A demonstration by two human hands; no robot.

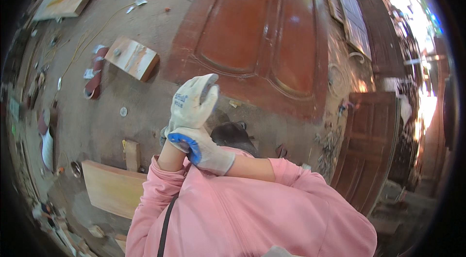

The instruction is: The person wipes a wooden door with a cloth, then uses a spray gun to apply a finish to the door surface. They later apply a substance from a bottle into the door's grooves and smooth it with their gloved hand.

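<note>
Gloved hands at the wrist, above a workshop floor.
The left hand (pixel 194 102), raised and half open, wears a white glove (pixel 187 111); the right hand (pixel 206 150) closes on that glove's blue cuff (pixel 185 141). A red-brown door (pixel 262 39) lies on the floor beyond.

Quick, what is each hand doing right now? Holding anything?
Left hand: raised, fingers loosely open, holding nothing, wearing a white glove.
Right hand: gloved too, closed on the left glove's blue cuff at the wrist.
</note>
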